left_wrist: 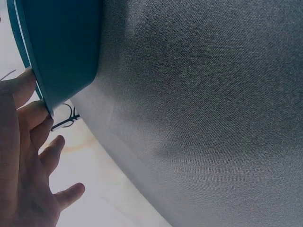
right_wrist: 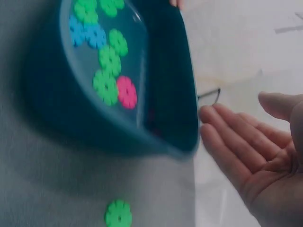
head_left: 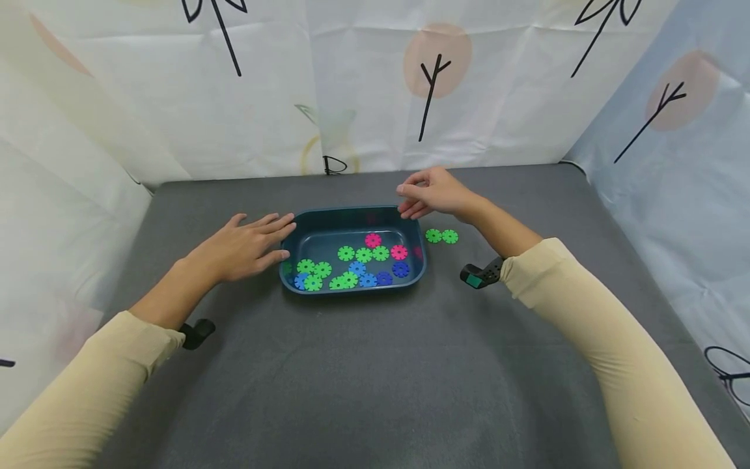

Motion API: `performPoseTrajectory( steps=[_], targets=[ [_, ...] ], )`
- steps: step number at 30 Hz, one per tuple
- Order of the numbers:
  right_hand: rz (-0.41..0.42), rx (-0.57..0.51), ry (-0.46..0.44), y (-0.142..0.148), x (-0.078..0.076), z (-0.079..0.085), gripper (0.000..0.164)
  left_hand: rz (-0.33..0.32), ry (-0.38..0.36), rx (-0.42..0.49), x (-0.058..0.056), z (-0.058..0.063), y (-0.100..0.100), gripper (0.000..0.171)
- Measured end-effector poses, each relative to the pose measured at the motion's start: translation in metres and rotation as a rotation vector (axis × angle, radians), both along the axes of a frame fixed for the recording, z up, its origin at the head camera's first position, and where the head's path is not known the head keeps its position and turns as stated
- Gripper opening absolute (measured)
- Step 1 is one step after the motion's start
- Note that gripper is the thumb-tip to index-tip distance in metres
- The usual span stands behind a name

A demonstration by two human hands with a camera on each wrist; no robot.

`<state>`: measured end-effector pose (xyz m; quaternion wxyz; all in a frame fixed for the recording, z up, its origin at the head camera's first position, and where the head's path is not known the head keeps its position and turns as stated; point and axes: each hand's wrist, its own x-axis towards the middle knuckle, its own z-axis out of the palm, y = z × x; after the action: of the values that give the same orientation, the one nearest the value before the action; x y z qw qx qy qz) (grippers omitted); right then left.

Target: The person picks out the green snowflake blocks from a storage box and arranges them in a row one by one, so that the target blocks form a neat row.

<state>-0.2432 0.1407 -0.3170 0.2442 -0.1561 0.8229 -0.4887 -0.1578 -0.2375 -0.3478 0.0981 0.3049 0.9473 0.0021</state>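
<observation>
A dark teal tray (head_left: 351,292) sits on the grey table with several flower-shaped plastic discs inside: green (head_left: 346,253), pink (head_left: 373,240), light blue (head_left: 368,280) and dark blue (head_left: 401,269). My left hand (head_left: 252,244) rests with spread, straight fingers at the tray's left rim; in the left wrist view its fingertips (left_wrist: 29,81) meet the rim's edge. At the back right corner hovers my right hand (head_left: 432,193), fingers extended and thumb apart, holding nothing. The right wrist view shows its fingertips (right_wrist: 207,113) close beside the tray wall (right_wrist: 175,94).
Two green discs (head_left: 441,236) lie side by side on the table (head_left: 375,378), just right of the tray. Printed fabric walls (head_left: 363,98) rise behind the table and along both sides. Each wrist wears a black camera (head_left: 480,275) on a band.
</observation>
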Motion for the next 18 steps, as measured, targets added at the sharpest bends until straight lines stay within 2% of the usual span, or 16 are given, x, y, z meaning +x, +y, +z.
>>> performPoseTrajectory(
  steps=[8, 12, 18],
  targets=[
    [0.236, 0.123, -0.231, -0.026, 0.002, -0.006, 0.045, 0.001, -0.013, -0.010, -0.001, 0.000, 0.000, 0.063],
    [0.284, 0.169, -0.299, -0.032, 0.001, -0.011, 0.050, 0.001, -0.007, -0.007, -0.001, 0.000, -0.001, 0.063],
    [0.298, 0.220, -0.326, -0.040, 0.001, -0.015, 0.051, -0.005, 0.009, -0.006, -0.002, -0.001, -0.001, 0.063]
  ],
)
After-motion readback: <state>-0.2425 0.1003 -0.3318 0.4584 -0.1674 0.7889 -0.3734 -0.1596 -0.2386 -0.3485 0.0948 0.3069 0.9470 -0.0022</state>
